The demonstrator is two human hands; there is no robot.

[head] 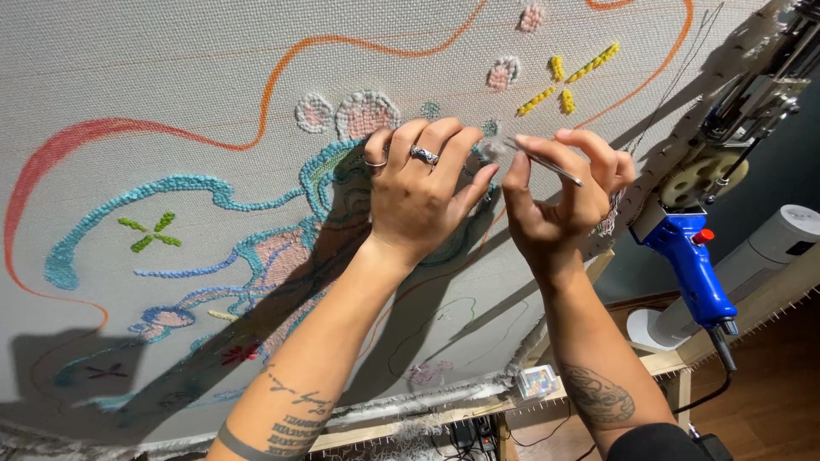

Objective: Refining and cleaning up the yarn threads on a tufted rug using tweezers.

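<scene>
A pale tufting cloth (171, 68) stretched on a wooden frame (598, 384) fills most of the view, and both of the person's hands work at one spot near its upper middle. The left hand (418, 201) lies flat against the cloth, its fingers (444, 141) spread only a little and holding nothing; rings show on two of them, and the thumb points toward the other hand. The right hand (568, 192) is just beside it, with its fingers (521, 171) pinched narrow around thin metal tweezers (547, 162). The tweezers slant up and to the left, and their tip sits at a small grey-white tuft of yarn (491, 152) on the cloth, right between the two thumbs. Whether the tip actually grips the tuft cannot be told.

Around the hands the cloth carries teal yarn outlines (171, 188), pink rounded patches (367, 115), yellow stitched strokes (564, 81), a small green cross (149, 232) and an orange drawn line (282, 68). A blue tufting gun (692, 256) hangs at the right edge of the frame, well apart from the fingers, with its cable trailing down. Behind it stands a white cylindrical device (786, 239) on the wooden floor (769, 401). A small iridescent box (538, 382) rests on the lower rail of the frame, below the right forearm.
</scene>
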